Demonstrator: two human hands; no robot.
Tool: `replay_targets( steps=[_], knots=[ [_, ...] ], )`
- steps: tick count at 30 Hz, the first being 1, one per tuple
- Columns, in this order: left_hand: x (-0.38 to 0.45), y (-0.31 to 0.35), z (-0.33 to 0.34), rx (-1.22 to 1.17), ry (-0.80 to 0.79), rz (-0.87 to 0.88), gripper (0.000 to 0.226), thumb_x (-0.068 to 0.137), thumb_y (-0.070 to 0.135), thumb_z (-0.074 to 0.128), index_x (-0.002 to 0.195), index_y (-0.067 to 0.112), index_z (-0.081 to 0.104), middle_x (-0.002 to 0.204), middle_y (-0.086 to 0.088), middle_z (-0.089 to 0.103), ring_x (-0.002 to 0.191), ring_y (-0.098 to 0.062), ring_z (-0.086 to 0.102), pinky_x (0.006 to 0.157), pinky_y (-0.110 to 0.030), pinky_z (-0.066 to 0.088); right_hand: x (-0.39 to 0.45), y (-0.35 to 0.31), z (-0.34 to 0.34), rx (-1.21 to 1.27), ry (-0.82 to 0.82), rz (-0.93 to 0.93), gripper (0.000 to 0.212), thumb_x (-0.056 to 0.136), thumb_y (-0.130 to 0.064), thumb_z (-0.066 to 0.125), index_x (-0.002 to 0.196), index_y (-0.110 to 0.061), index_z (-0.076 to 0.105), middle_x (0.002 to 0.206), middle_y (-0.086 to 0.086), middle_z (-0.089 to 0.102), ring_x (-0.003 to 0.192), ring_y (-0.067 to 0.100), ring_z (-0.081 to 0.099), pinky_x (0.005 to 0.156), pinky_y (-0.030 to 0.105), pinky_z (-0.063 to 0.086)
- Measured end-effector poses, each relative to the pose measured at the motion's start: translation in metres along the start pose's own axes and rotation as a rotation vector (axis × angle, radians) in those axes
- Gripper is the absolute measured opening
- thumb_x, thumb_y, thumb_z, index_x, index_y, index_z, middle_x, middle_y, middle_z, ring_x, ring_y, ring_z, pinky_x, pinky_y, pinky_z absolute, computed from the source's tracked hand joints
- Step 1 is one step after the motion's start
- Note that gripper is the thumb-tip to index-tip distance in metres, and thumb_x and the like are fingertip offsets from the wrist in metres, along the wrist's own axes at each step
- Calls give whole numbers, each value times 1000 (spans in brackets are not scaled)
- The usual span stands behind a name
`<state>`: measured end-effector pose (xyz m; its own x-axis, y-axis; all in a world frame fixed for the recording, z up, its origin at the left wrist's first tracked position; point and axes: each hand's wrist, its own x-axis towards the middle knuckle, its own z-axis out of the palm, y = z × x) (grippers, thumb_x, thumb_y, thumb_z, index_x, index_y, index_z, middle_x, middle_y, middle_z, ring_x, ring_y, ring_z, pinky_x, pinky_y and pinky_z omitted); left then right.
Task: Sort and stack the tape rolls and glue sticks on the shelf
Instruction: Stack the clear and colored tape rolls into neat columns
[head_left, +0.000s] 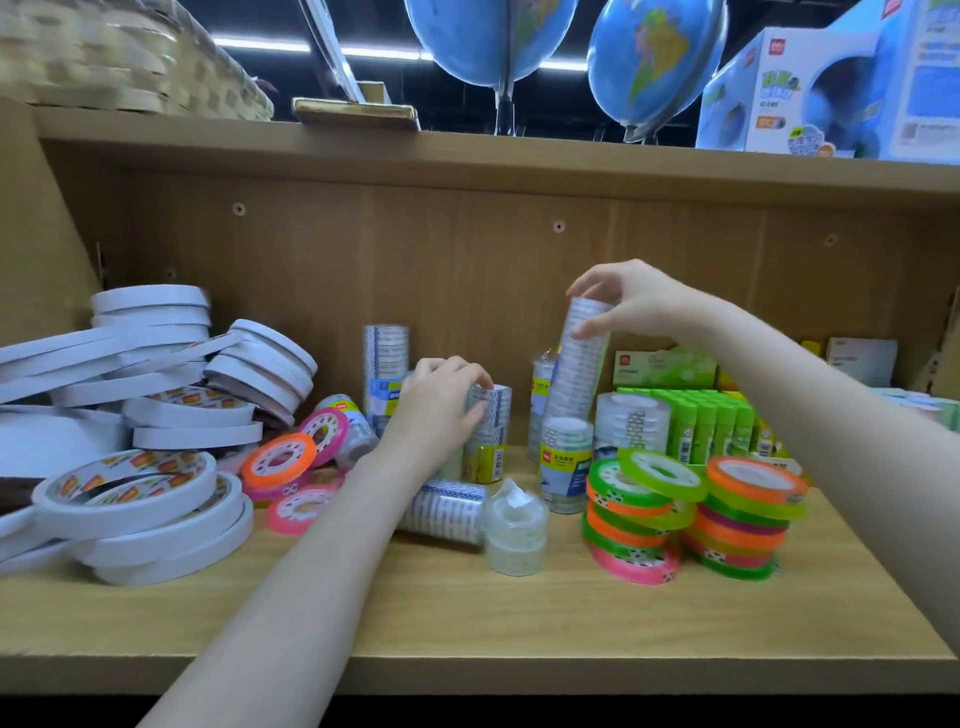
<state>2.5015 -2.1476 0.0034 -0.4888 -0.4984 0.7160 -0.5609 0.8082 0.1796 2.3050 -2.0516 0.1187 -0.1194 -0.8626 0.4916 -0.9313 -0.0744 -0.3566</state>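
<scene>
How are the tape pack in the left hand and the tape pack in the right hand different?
The left hand grips a short pack standing upright on the shelf. The right hand grips a taller pack by its top; it leans and rests on another pack. Both hold wrapped clear tape rolls.

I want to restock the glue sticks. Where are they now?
In the head view, the green glue sticks stand right of centre at the shelf's back, behind the coloured tape stacks.
</scene>
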Motion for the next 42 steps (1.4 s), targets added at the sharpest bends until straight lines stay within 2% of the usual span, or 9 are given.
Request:
replay_targets(
  steps=[4,12,18,21,24,27,32,38,42],
  knots=[
    [-1,0,0,-17,17,0,20,92,25,53,110,20,59,113,7,56,116,-19,37,99,-33,29,3,12,7,-242,-14,8,48,73,-23,78,116,-17,58,110,1,58,98,16,51,78,25,39],
    [1,-3,0,-127,82,4,22,89,26,55,109,18,61,116,4,56,114,-20,44,100,-37,33,3,28,26,-350,11,9,55,78,-24,73,126,-9,50,125,12,54,116,25,49,94,32,40],
    [10,-18,-21,-225,413,-350,39,88,17,55,127,15,53,132,-10,45,122,-30,39,100,-34,28,5,0,20,-328,22,-89,46,83,-26,68,125,-16,51,125,8,52,113,23,49,91,31,40],
    [15,-30,-26,-225,325,-493,54,89,19,55,140,21,36,141,-15,30,128,-35,30,103,-37,25,5,-8,30,-316,-39,-107,47,84,-26,67,127,-17,51,127,5,53,114,20,49,90,27,37],
    [24,-43,-26,-300,161,-540,60,89,17,55,143,22,29,134,-20,39,118,-37,43,94,-36,34,6,-8,37,-301,-53,-126,46,84,-27,67,126,-16,51,125,5,54,110,18,49,86,23,36],
    [24,-52,-21,-280,112,-523,60,87,13,59,139,19,32,125,-21,48,110,-36,49,84,-33,36,5,0,38,-264,-56,-119,41,84,-23,67,123,-15,54,120,4,58,104,15,52,87,24,40],
    [23,-44,-39,-325,322,-421,52,82,10,64,129,21,44,119,-14,52,106,-30,51,78,-27,31,6,11,34,-200,12,-120,34,84,-20,66,117,-19,58,113,1,61,103,15,54,91,28,43],
    [33,-9,-74,-353,511,-144,52,81,8,64,126,25,46,118,-4,51,93,-6,43,75,-15,28,9,13,48,-599,-166,-50,33,83,-26,66,115,-27,57,105,-6,55,113,20,38,100,47,27],
    [38,-7,-90,-469,504,-126,52,82,12,65,127,25,43,121,-3,54,101,-15,53,83,-27,40,14,10,52,-543,-74,-100,23,82,-23,69,104,-20,62,99,-7,59,104,17,47,91,41,26]
  ],
)
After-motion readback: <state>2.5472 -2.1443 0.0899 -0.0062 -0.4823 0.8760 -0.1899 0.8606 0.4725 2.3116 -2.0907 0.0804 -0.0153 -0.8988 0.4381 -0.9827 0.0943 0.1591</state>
